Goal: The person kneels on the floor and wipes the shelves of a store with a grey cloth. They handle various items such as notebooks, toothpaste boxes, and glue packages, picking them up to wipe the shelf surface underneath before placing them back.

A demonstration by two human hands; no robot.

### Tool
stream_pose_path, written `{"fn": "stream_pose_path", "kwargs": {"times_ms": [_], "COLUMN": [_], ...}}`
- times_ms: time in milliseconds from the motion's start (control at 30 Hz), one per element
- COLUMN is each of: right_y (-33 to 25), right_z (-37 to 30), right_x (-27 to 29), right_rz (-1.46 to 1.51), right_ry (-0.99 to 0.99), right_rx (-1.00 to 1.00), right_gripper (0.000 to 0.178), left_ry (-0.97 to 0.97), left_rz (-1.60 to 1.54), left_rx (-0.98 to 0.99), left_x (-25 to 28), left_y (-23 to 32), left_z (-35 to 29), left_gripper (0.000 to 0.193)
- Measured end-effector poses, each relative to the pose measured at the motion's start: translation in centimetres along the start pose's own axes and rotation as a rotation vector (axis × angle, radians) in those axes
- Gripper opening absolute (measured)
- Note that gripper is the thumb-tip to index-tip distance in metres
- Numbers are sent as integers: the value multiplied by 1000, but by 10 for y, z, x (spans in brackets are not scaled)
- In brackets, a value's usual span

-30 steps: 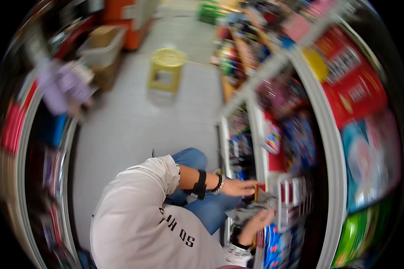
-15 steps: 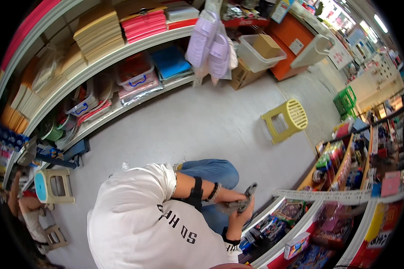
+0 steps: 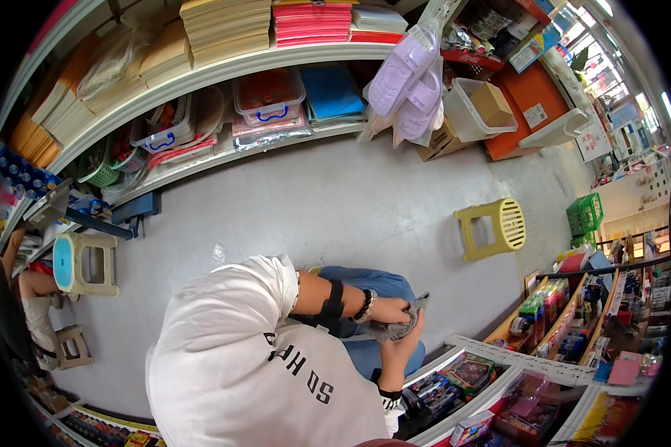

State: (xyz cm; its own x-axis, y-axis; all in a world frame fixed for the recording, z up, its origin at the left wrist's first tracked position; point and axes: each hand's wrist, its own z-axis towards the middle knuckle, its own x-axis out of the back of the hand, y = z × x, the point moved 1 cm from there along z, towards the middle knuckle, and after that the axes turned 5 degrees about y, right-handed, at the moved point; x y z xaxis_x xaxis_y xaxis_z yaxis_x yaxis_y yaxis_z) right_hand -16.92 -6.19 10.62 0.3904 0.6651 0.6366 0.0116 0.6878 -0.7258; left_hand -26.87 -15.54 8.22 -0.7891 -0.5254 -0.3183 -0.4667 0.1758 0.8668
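Note:
A grey cloth (image 3: 401, 328), crumpled and soft-looking, is held between my two hands beside my bent knees in blue jeans (image 3: 369, 283). My left hand (image 3: 389, 310), with beaded bands at the wrist, is closed on the cloth from above, its fingertips partly hidden in the folds. My right hand (image 3: 404, 349), below a dark cuff, grips the cloth from its near side with the thumb raised along it. One end of the cloth sticks up past the fingers.
A yellow stool (image 3: 492, 229) stands ahead on the grey floor. Shelves with paper stacks (image 3: 227, 33) and bins line the far side; lilac slippers (image 3: 406, 82) hang there. Boxed goods (image 3: 470, 372) fill a low shelf close by my right hand. Another person's leg (image 3: 37, 298) shows near a blue-topped stool (image 3: 89, 264).
The view has turned, so the shelves and stools sit differently. My left fingers now show pressing into the cloth, which looks more bunched between my hands.

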Motion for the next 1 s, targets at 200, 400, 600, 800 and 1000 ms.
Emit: {"fn": "stream_pose_path", "kwargs": {"times_ms": [200,400,600,800,1000], "right_y": [-4,-41,-12,5,-13], "right_z": [-17,-11,-67,-122,-139], "right_x": [4,22,67,80,71], "right_rz": [48,-206,-393,-456,-407], "right_ry": [-145,-233,1,112,187], "right_rx": [-141,-67,-135,-239,-245], "right_gripper": [73,67,52,39,37], "left_ry": [-171,-5,210,247,63], "left_rz": [-123,-40,-334,-408,-372], "left_rx": [-28,-160,-12,16,39], "left_x": [-5,28,56,68,30], "left_y": [-9,-29,-21,-37,-38], "left_z": [-34,-33,-37,-39,-29], "left_gripper": [51,46,41,39,43]}}
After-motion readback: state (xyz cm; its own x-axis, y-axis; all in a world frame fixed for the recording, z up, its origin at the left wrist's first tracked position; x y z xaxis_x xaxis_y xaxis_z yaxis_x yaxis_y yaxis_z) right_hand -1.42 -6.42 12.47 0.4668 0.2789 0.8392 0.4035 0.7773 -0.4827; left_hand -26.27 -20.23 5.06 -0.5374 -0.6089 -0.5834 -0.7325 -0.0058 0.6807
